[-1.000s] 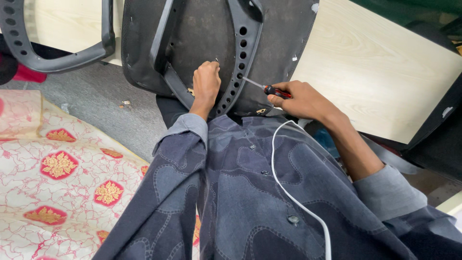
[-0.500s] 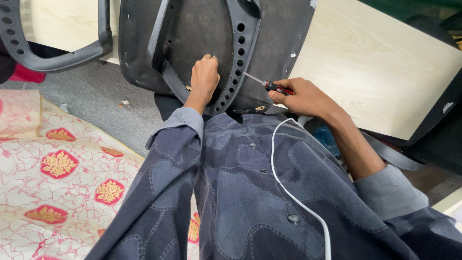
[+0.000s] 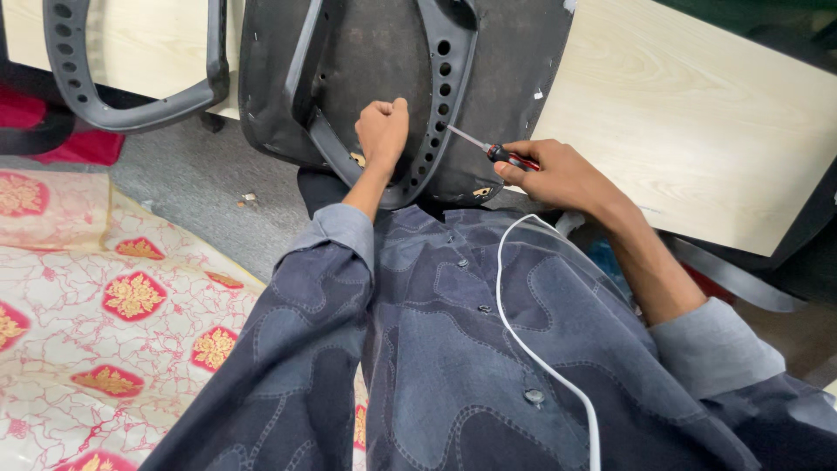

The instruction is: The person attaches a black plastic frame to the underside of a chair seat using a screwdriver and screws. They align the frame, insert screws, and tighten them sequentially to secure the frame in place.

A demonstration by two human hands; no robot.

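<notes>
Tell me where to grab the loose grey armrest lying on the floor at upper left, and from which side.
Take the grey armrest by its plain curved bar on the lower right, coming from above on the carpet side. That stretch looks smooth and narrow enough for a hand to wrap round, and open floor lies beneath it. The left limb is pierced with holes, and its far ends run out of view, so those parts are probably poorer holds.

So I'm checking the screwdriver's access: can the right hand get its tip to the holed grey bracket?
Probably yes: the right hand holds the screwdriver with its tip already at the bracket, and nothing lies between.
</notes>
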